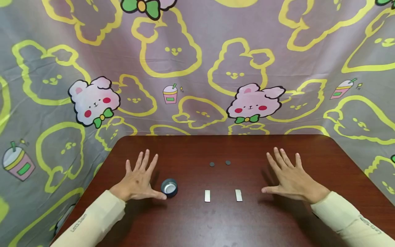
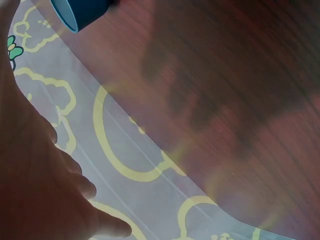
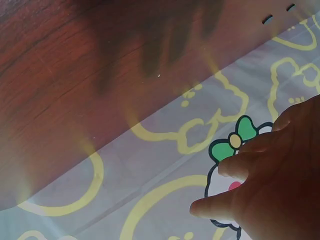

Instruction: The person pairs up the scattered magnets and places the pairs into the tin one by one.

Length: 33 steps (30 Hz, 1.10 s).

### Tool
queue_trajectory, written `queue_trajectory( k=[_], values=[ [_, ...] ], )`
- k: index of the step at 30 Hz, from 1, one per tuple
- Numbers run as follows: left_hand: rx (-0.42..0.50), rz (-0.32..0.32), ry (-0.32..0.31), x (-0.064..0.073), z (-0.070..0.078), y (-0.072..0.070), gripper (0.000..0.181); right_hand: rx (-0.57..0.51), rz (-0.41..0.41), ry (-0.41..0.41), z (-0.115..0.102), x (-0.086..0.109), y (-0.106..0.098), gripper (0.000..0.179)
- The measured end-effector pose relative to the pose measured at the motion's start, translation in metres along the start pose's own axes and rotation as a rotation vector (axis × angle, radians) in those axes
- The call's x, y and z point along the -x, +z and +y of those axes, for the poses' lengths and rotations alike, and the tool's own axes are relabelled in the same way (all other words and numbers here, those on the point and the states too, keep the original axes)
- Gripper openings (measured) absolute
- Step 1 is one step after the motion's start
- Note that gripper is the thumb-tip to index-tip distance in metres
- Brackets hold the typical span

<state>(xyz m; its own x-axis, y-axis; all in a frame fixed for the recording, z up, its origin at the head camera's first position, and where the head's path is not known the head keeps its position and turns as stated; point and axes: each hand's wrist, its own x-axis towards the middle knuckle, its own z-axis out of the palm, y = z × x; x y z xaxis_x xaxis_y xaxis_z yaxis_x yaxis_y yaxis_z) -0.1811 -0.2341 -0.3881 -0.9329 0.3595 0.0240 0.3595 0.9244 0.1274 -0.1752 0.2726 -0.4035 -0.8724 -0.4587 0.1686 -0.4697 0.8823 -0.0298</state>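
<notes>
My left hand (image 1: 138,183) is spread over the left side of the table, fingers straight and holding nothing. Its thumb tip lies at the near edge of a small dark blue round cup (image 1: 169,187); whether they touch I cannot tell. In the left wrist view the cup (image 2: 82,12) shows at the top edge. On the right, my right hand (image 1: 291,181) is likewise spread with nothing in it. Nearest to it is a white rectangular strip (image 1: 238,195), with a second white strip (image 1: 207,196) to its left. Behind them lie two small dark discs, one left (image 1: 212,164) and one right.
The brown wooden table (image 1: 222,223) has rounded far corners. A patterned curtain (image 1: 197,85) with yellow outlines and cartoon rabbits hangs behind it and along both sides. Both hands cast shadows on the tabletop.
</notes>
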Motion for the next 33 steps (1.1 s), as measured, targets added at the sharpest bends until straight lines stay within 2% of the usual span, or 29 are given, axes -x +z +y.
queue_trajectory(
  k=[10,21,28,33],
  values=[
    [0.018,-0.004,0.02,0.0,0.005,0.001,0.142,-0.025,0.033,-0.023,-0.003,0.001,0.001,0.117],
    [0.05,-0.003,0.055,0.0,0.014,0.007,0.142,0.019,0.034,-0.029,-0.007,-0.002,0.006,0.122],
    [0.081,0.0,0.09,-0.001,0.023,0.009,0.142,-0.031,0.033,-0.066,-0.01,-0.001,0.008,0.12],
    [0.074,-0.005,0.105,-0.002,0.027,0.011,0.141,-0.013,0.035,-0.089,-0.013,-0.001,0.01,0.12]
  ],
)
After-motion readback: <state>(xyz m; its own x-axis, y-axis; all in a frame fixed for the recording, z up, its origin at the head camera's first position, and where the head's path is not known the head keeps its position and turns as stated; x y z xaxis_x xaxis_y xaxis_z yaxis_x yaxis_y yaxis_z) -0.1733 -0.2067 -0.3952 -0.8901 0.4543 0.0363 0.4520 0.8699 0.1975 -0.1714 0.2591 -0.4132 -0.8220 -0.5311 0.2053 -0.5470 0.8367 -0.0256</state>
